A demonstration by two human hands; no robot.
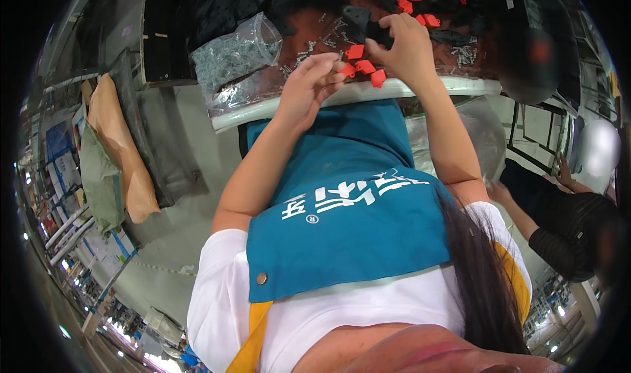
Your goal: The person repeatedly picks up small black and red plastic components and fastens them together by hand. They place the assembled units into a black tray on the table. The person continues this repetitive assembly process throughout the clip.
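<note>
My left hand (pixel 307 89) is over the near edge of the bench with its fingers curled together. A small red plastic piece (pixel 347 71) is at its fingertips. More red pieces (pixel 365 67) lie just to the right, between my hands. My right hand (pixel 411 52) is bent round a dark, curved black plastic part (pixel 358 18), thumb on the near side and fingers on the far side. Part of it is hidden by the hand. Loose silver screws (pixel 328 34) are scattered beyond my left hand.
A clear plastic bag of screws (pixel 236 54) lies at the left of the bench, behind its white padded edge (pixel 263 112). Black parts heap along the back. Another small pile of screws (pixel 467 54) is at the right. A co-worker (pixel 559 209) is at the right side.
</note>
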